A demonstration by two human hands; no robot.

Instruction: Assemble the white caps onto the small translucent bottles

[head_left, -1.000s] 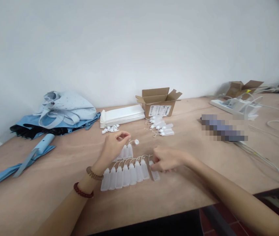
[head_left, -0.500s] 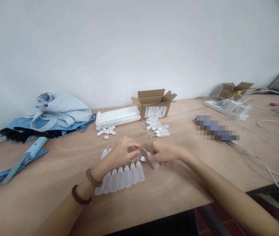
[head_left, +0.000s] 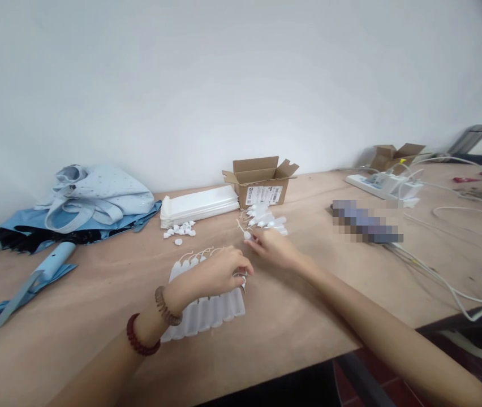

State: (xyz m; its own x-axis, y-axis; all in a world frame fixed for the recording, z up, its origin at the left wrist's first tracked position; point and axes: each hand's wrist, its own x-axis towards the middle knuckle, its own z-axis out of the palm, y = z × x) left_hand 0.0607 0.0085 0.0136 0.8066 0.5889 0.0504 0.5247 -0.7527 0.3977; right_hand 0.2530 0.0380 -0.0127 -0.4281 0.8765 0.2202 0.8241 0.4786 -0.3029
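Observation:
My left hand [head_left: 226,271] hovers over the near row of translucent plastic bottles [head_left: 213,312], its fingers curved and thumb apart from them. Beside its thumb a small white pointed cap [head_left: 243,281] and some cord show in part; I see no firm grip on them. My right hand [head_left: 274,247] is closed on a small bottle with a white cap [head_left: 247,235] and a cord at its top. The bottle's body is mostly hidden by the fingers. Just behind lies a pile of capped bottles [head_left: 260,213]. Another row of corded bottles [head_left: 176,270] lies partly beneath my left forearm.
Loose white caps [head_left: 180,229] lie before a stack of white packets [head_left: 201,204]. An open cardboard box [head_left: 262,186] stands at the wall. Blue cloth bags [head_left: 100,198] are at left. A blurred-out device [head_left: 366,221], a power strip [head_left: 370,183] and cables [head_left: 444,282] occupy the right side.
My right hand has carried its bottle away from the near row, back and slightly left to the capped pile. My left hand has moved right and down, nearer the white cap. The view has shifted slightly.

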